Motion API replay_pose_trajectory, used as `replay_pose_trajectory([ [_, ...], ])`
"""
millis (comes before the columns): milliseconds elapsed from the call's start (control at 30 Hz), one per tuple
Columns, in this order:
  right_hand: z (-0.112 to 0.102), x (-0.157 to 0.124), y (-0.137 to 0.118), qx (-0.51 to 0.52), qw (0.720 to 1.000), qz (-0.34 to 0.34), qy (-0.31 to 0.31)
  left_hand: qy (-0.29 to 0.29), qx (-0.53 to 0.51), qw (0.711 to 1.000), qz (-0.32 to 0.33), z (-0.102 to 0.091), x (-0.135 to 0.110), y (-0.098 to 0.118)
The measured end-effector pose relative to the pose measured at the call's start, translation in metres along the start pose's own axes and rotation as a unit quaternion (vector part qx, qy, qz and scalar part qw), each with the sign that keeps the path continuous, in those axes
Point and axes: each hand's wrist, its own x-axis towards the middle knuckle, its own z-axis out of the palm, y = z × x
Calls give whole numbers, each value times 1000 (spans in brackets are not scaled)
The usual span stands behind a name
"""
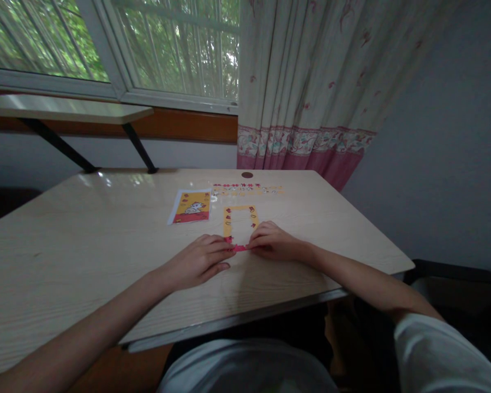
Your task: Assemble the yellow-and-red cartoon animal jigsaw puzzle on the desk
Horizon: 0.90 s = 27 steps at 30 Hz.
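On the desk in front of me lies a rectangular frame of joined jigsaw puzzle pieces [240, 207], yellow along the top and sides and red-pink at the bottom. My left hand [207, 257] rests at its lower left corner, fingers stretched out and fingertips on the red-pink pieces, thumb apart. At the lower right corner, the bent fingers of my right hand [272, 241] close on the edge of the puzzle and partly hide it. A short red-pink strip of the puzzle [240, 248] shows between the two hands. Bare desk shows inside the frame.
Left of the puzzle lies a printed picture [192, 207] of a white animal on yellow and red. Loose puzzle pieces [247, 191] lie in rows farther back. A raised shelf [65, 109] stands at the back left, and a curtain [303, 109] hangs behind the desk [106, 234].
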Motion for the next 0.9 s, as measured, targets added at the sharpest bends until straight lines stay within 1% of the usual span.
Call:
replay_pose_trajectory([
  [200, 3, 0, 1, -19, 1000, -1, 3, -5, 8, 1000, -4, -3, 4, 5],
  [333, 4, 2, -3, -58, 998, 2, -26, -27, 28, 999, -1, -7, 9, 8],
  [467, 2, 6, -8, -77, 996, -2, -43, -26, 30, 999, 3, -9, 10, 9],
  [567, 1, 8, -10, -67, 997, 2, -43, -26, 14, 1000, 5, -8, 9, 9],
  [667, -1, 7, -7, -31, 999, 9, -44, -14, -13, 1000, 3, -9, 8, 7],
  [767, -8, 3, 6, -7, 998, 63, -25, 22, -18, 1000, -13, -16, 7, -3],
  [867, -16, -1, 28, -20, 990, 143, -2, 61, 17, 996, -61, -28, 9, -23],
  [900, -18, -2, 36, -28, 986, 163, -5, 61, 28, 995, -78, -30, 11, -31],
])
